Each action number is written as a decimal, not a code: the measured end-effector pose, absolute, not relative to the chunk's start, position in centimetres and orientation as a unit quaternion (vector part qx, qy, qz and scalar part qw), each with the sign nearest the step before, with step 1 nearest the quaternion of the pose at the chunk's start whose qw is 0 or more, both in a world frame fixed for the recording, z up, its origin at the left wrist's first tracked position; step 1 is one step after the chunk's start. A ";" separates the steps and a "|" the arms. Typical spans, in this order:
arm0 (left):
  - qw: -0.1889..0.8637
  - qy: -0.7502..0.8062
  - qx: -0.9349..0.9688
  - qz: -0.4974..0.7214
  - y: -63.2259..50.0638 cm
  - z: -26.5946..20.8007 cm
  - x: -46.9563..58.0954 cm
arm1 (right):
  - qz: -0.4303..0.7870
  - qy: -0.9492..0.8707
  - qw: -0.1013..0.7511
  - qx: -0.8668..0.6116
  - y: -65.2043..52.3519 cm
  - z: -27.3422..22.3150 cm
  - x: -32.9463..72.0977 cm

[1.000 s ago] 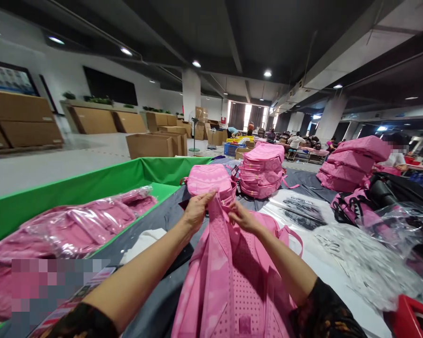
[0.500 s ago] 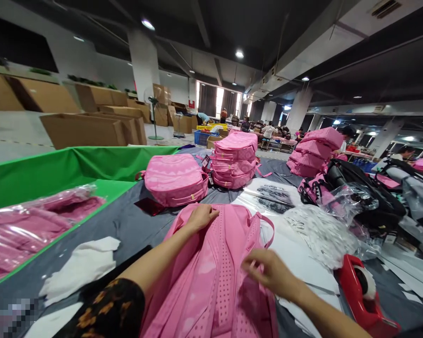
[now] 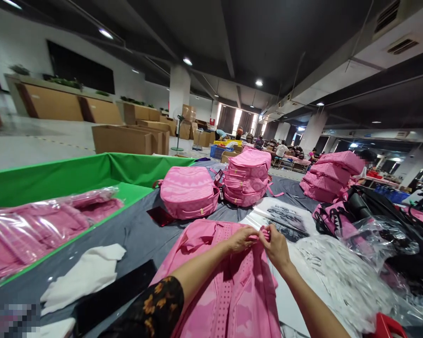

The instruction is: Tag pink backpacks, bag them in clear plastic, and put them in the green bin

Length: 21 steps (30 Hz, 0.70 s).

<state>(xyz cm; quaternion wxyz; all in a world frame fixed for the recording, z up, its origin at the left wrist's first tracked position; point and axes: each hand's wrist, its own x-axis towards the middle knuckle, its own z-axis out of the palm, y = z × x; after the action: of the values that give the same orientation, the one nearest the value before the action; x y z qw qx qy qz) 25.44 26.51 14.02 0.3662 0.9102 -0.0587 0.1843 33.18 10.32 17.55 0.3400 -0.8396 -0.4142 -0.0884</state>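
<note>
A pink backpack [image 3: 211, 277] lies in front of me with its perforated straps and back panel facing up. Both hands meet at its upper right edge. My left hand [image 3: 244, 238] reaches across the panel, its fingers pinched on the pink strap there. My right hand [image 3: 275, 246] is closed on the same pink strap [image 3: 265, 231], which shows between thumb and fingers. Just beyond lie a single pink backpack [image 3: 188, 192] and a stack of pink backpacks [image 3: 246, 178].
A green-lined bin [image 3: 144, 164] at left holds plastic-wrapped pink bags [image 3: 49, 225]. White cloth [image 3: 86, 274] and a black flat item [image 3: 116, 293] lie nearer. At right are a bag of white pieces [image 3: 341, 272], black bags [image 3: 380, 211] and a red tape dispenser [image 3: 389, 326].
My left hand has moved right across the backpack. My right hand has risen to meet it and closed on the strap. The view has turned left.
</note>
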 end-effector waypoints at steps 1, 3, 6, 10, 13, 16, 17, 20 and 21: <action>0.377 -0.076 0.905 0.179 26.3 13.6 25.8 | -0.100 -0.429 0.354 -0.825 9.7 17.3 32.9; 0.400 -0.108 0.896 0.160 26.3 13.0 26.2 | -0.118 -0.422 0.362 -0.823 8.7 16.7 32.8; 0.432 -0.144 0.880 0.133 26.7 12.3 26.2 | -0.142 -0.365 0.345 -0.853 8.7 16.2 33.0; 0.458 -0.151 0.863 0.151 27.0 12.1 26.2 | -0.175 -0.397 0.365 -0.824 9.8 16.9 32.0; 0.461 -0.119 0.853 0.213 26.3 11.6 26.5 | -0.212 -0.468 0.339 -0.789 9.6 18.5 30.2; 0.462 -0.091 0.842 0.263 25.4 10.8 26.9 | -0.284 -0.521 0.324 -0.737 8.3 21.1 28.3; 0.463 -0.087 0.840 0.268 25.2 10.6 26.9 | -0.310 -0.529 0.321 -0.722 7.8 22.2 27.8; 0.471 -0.089 0.837 0.265 24.6 10.8 26.5 | -0.337 -0.534 0.314 -0.709 6.6 25.0 27.4; 0.472 -0.090 0.836 0.266 24.5 11.2 26.0 | -0.325 -0.532 0.312 -0.717 6.4 25.8 27.6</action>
<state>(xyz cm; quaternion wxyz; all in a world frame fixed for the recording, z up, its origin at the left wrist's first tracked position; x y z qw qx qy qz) 26.05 24.49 11.20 0.4718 0.8358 -0.0901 0.2660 27.55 6.35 25.77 0.3118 -0.7169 -0.5321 -0.3252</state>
